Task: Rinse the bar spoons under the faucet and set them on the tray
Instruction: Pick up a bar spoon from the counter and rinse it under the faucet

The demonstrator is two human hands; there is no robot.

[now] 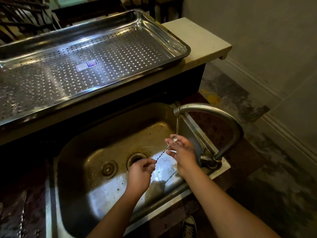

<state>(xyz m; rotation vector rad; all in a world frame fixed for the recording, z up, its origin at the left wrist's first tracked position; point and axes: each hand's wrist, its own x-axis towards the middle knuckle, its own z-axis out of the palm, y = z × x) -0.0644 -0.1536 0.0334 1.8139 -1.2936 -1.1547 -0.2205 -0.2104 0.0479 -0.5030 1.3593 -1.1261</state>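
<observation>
Holding a bar spoon (162, 153) above the sink (103, 131), the person is rinsing it in the thin stream of water (177, 124) that is falling from the faucet (214, 109) at the sink's right rim. The left hand (142, 170) is pinching the end of the twisted handle over the drain (136, 159), fingers curled round it. The right hand (182, 152) is gripping the stem just below the bowl, thumb and fingers closed on it. The spoon is slanting up to the right, its bowl sitting directly under the stream. A loose drain plug (109, 169) is lying on the sink floor just left of the drain. A perforated metal tray (120, 48) is resting on the raised worktop (197, 35) behind the sink, with a small sticker (86, 65) on its floor.
</observation>
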